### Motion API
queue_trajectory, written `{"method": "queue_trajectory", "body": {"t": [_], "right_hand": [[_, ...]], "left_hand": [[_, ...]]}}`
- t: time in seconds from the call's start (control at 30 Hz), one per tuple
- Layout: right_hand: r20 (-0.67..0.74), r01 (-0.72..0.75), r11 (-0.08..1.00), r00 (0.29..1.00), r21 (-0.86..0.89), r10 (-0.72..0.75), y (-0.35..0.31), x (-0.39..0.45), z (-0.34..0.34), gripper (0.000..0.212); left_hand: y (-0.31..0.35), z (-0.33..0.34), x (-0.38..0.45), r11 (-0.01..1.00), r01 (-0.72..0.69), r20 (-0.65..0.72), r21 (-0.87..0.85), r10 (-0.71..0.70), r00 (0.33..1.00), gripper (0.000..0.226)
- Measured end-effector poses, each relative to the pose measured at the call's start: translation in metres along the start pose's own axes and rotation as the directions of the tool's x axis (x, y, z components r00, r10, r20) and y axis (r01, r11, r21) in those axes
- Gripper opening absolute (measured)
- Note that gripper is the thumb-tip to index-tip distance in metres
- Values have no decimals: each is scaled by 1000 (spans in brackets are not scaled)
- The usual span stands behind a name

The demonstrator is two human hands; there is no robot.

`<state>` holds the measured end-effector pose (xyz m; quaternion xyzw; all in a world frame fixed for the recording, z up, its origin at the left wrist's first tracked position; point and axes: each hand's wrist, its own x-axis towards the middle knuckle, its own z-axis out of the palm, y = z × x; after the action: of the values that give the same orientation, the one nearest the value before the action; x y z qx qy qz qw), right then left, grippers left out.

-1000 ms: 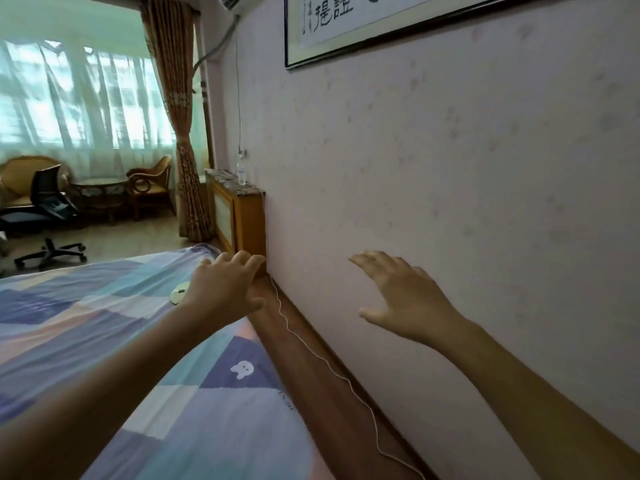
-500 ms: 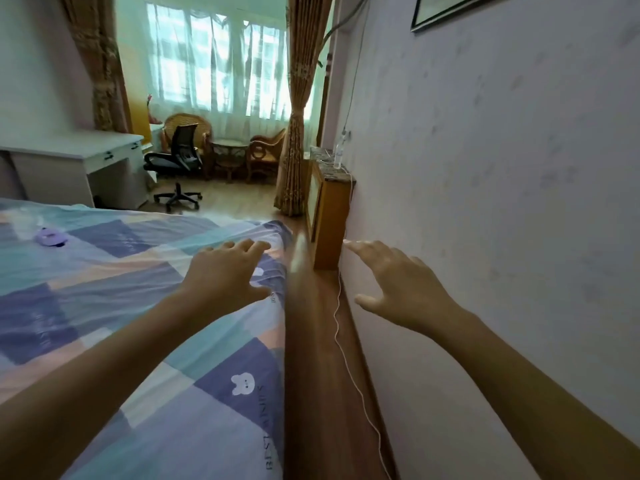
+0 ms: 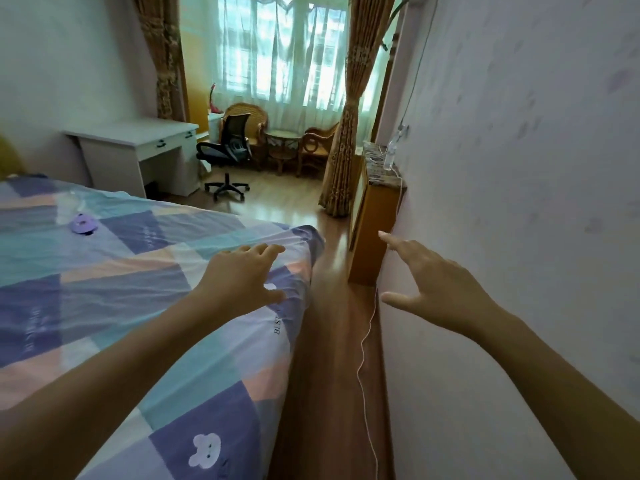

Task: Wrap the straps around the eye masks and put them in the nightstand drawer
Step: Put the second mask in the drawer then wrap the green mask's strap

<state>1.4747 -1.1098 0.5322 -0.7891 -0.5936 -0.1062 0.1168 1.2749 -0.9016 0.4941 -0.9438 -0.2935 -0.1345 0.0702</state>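
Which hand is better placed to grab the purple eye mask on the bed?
Left. The left hand is open over the bed, on the purple eye mask's side. The right hand is open beside the wall.

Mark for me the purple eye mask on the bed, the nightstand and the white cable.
purple eye mask (image 3: 82, 224): head view, centre of its purple face.
nightstand (image 3: 371, 233): head view, its orange side panel.
white cable (image 3: 362, 344): head view, the stretch lying along the floor by the wall.
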Motion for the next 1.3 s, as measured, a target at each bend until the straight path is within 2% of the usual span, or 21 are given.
{"method": "queue_trajectory", "body": {"t": [0.23, 0.4, 0.53, 0.67, 0.9, 1.0, 1.17, 1.23, 1.3], "right_hand": [[67, 158, 982, 984, 105, -165, 95, 135, 58, 92], [106, 274, 944, 949, 182, -296, 116, 238, 109, 90], [202, 354, 914, 898, 198, -391, 123, 322, 162, 89], [253, 380, 884, 858, 272, -447, 133, 405, 219, 87], [352, 366, 862, 801, 351, -483, 155, 530, 317, 82], [418, 410, 834, 729, 369, -543, 150, 583, 373, 79], [502, 505, 740, 543, 445, -673, 120, 651, 492, 74], [546, 528, 711, 461, 464, -699, 108, 667, 544, 72], [608, 526, 696, 367, 489, -704, 97, 676, 597, 69]], "left_hand": [[-9, 55, 98, 979, 194, 115, 53, -199, 973, 74], [-33, 91, 155, 949, 311, 151, 59, -317, 936, 73], [-67, 136, 199, 910, 410, 211, 60, -413, 886, 72], [-108, 190, 251, 877, 475, 274, 73, -476, 836, 70], [-162, 293, 343, 871, 484, 455, 86, -467, 759, 61], [-190, 338, 373, 832, 548, 478, 82, -515, 711, 58], [-230, 438, 403, 706, 701, 554, 96, -623, 552, 59], [-247, 483, 409, 598, 800, 588, 45, -664, 463, 62], [-259, 529, 406, 426, 903, 656, -47, -669, 350, 67]]}}
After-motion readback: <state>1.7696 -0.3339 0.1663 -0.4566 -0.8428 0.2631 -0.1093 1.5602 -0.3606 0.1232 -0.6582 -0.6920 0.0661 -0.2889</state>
